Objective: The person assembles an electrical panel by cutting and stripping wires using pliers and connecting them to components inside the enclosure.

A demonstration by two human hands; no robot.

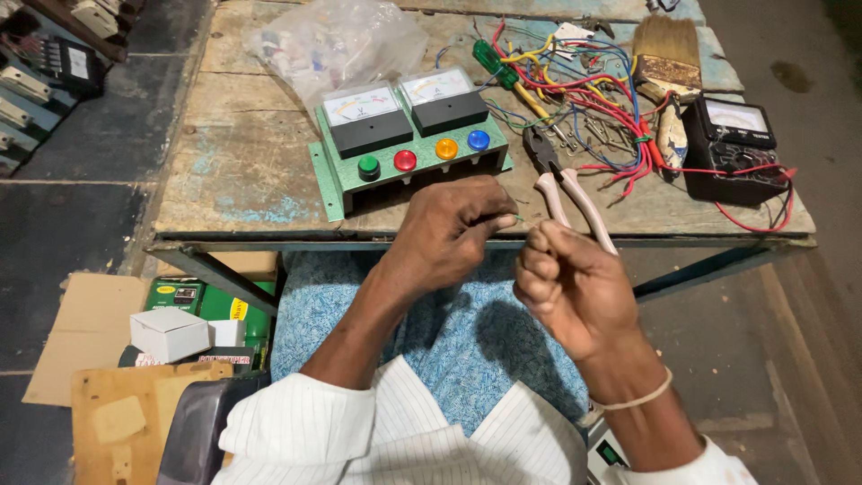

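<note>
Thin green wire (pixel 514 217) horizontal, left-right; left hand (pixel 453 229), right hand (pixel 566 283) grips pinching ends.

A paintbrush (pixel 668 56) and black multimeter (pixel 732 148) (red leads attached) lie beside a clear plastic bag (pixel 337 40) on the wooden table (pixel 242 162).

A worn wooden bench (pixel 242 171) carries a green metal panel (pixel 334 184) with two white-faced meters and four round lamps, near the front edge at the middle. Behind it, toward the back left corner, lies a clear plastic bag of parts (pixel 337 40). Right of the panel lie pink-handled pliers (pixel 566 184), reaching to the front edge. Behind them spreads a tangle of red, yellow and blue wires (pixel 588 85). A flat bristle brush (pixel 667 56) lies near the back right corner, with a black box multimeter (pixel 734 148) before it at the right edge.

Both hands, left hand (pixel 458 229) and right hand (pixel 570 283), hang before the front edge. Below the bench's left front corner lies a small white cardboard box (pixel 169 332).
</note>
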